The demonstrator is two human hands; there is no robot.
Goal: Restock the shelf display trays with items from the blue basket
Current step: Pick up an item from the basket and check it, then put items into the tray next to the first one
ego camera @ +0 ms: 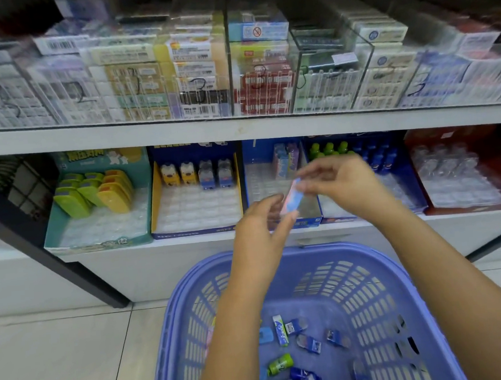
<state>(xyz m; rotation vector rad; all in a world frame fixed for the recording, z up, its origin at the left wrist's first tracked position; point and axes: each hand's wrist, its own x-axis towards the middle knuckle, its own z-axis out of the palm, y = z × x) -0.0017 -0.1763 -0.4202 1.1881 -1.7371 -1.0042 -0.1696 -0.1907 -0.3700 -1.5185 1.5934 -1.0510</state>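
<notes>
- The right hand (340,183) pinches the upper end of a small blue-and-pink packet (293,197), near the centre of the view.
- The left hand (261,230), at 7 o'clock from the packet, grips its lower end between thumb and fingers; motion blur softens the detail.
- The packet is tilted, in front of the blue tray (312,221) on the lower shelf.
- The blue basket (367,270) sits at 6 o'clock, with more packets (281,333) loose on its floor.

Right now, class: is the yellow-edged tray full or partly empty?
Partly empty: the tray holds four items at back; front slots bare.
</notes>
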